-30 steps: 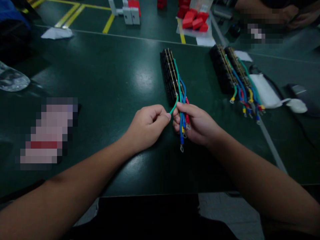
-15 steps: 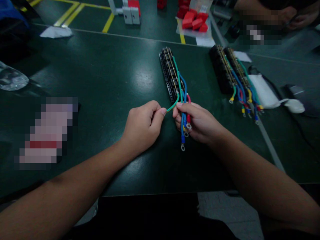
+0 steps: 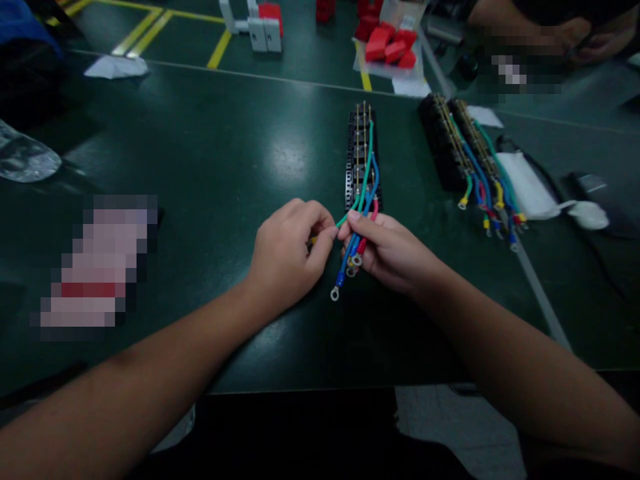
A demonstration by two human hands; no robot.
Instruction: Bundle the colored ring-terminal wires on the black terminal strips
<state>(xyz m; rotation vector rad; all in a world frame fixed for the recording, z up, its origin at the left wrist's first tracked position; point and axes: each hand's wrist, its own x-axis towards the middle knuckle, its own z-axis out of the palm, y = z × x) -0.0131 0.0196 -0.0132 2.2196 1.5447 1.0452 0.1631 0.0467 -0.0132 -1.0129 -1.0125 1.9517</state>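
Observation:
Between thumb and forefinger, my left hand [image 3: 295,243] pinches a green wire [image 3: 343,219] near its end; a bit of yellow shows behind those fingers. My right hand [image 3: 387,250] is closed round a bundle of blue and red wires, its thumb lying over them. Ring terminals dangle below that hand, one at the tip of a blue wire [image 3: 345,263]. The wires run from a long black terminal block [image 3: 354,150] with brass-coloured strips, which lies on the table just beyond both hands.
Two similar wired blocks [image 3: 445,143] lie to the right, beside a white pouch [image 3: 525,183]. Red parts [image 3: 387,47] and a grey-white fixture [image 3: 265,33] are at the back. A blurred-out flat object [image 3: 100,260] lies left. Another person's hands [image 3: 595,43] are at top right.
The terminal block has turned more upright in view, its far end shifting right. The hanging ring terminals have swung left. Both hands keep hold of the wires.

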